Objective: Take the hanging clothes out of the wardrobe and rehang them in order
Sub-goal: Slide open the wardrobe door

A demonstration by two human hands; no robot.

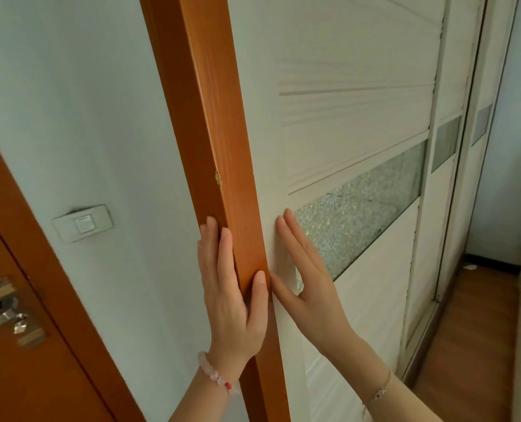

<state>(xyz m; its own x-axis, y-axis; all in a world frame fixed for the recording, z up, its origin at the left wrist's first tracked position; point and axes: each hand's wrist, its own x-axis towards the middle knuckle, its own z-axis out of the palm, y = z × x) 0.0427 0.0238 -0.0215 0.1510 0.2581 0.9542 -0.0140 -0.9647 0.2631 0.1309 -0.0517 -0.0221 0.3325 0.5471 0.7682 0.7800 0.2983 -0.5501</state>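
White sliding wardrobe door (359, 117) w/ ribbed panels fills most of view, shut; further matching panels run off to the right. Clothes not visible — presumably inside, behind this door. Pale wall (70, 102) to the left. Orange-brown wood side post (210, 132) of the wardrobe runs top to bottom btwn wall and door. Orange-brown room door (24, 360) w/ metal lever handle (6, 315) at lower left. Frosted textured glass strip (362, 217) set across the white door at about hand level. Wood floor (466, 345) lower right.

L hand (231, 296): open, fingers straight, laid flat along the wood post, thumb over its front edge right at the seam w/ the door. Bracing, not gripping. Pink bead bracelet (216, 374) on that wrist.
R hand (307, 284): open, palm flat on the white door just beside the seam, fingertips reaching the left end of the glass strip. Holds nothing. Thin chain bracelet (377, 391) on wrist.
White wall switch (84, 222) left of the post, apart from both hands.

Step in hand, my read: opening the wardrobe; task barely begun.
To do it well: push sideways w/ R palm toward the right, along the track, not inward. Keep pressure on the solid frame rather than the glass. L hand steadies on post; mind the thumb at the seam — pinch risk if door rebounds. No handle seen, so friction is what counts: flat palm, steady push, no jerk.
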